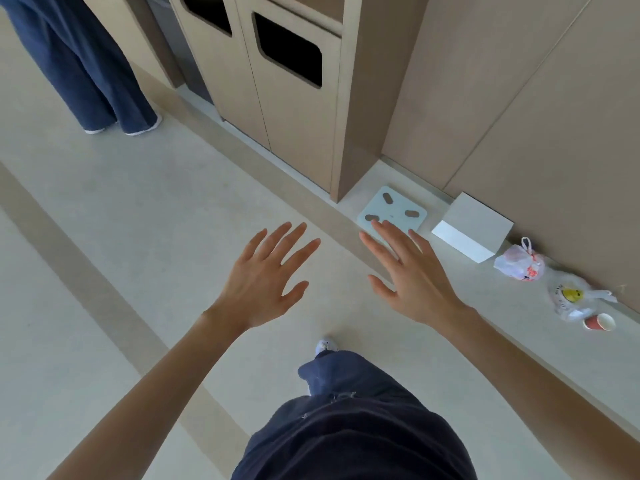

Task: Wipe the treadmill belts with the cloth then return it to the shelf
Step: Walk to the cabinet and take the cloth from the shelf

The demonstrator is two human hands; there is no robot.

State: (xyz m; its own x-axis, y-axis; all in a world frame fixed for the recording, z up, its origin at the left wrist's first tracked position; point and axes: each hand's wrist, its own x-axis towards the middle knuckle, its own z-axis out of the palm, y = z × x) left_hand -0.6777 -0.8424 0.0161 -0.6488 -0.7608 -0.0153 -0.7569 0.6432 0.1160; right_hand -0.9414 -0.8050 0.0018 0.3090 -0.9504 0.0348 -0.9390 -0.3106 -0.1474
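Looking down through the head camera, I see both arms stretched out over the pale floor [138, 202], palms down. The left hand [263, 282] and right hand [412, 278] are both spread flat, fingers straight, gripping nothing. Where the cloth is, I cannot tell from this view.

The right hand's fingertips overlap the near corner of a scale [398, 206] lying by the wall. Beside it stands a white box [474, 226], closed. Next comes a knotted bag [519, 263] with red-and-white contents I cannot make out. Then a clear bag [571, 299] bearing a yellow smiley, and touching it a red cup [601, 322] on its side, its white inside showing.

A cabinet [294, 133] at top has two dark openings; their contents are hidden. A second person's legs [86, 64] stand at upper left.
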